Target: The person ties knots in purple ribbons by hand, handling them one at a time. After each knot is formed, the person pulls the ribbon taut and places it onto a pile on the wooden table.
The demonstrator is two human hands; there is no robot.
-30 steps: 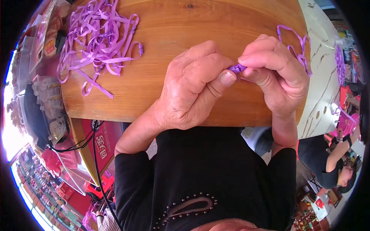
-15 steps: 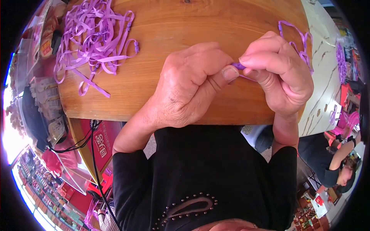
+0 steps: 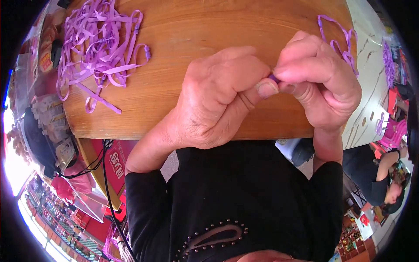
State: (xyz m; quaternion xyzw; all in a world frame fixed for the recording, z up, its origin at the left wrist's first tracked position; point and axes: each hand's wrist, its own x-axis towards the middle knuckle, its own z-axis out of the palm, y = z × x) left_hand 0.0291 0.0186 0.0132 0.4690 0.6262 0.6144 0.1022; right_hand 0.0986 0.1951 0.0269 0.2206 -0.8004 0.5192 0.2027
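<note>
Over the wooden table, my left hand [image 3: 222,96] and my right hand [image 3: 318,83] meet fingertip to fingertip. Both pinch a small piece of purple ribbon [image 3: 273,78], of which only a short dark bit shows between the thumbs and index fingers. My fingers hide the rest of it. A tangled heap of purple ribbons [image 3: 98,41] with knotted or wrapped bits lies on the table's far left. One separate purple ribbon [image 3: 335,43] rests at the far right, behind my right hand.
The wooden table [image 3: 196,26] meets a white marbled tabletop [image 3: 364,78] at the right. Black cables [image 3: 104,166] hang past the table's front left corner, beside a red box [image 3: 117,162]. Another person [image 3: 375,179] sits at the right, near pink items [image 3: 393,134].
My hands have drawn closer together, so less of the purple ribbon shows between the fingertips. The view has shifted slightly; the heap and the separate ribbon lie as before.
</note>
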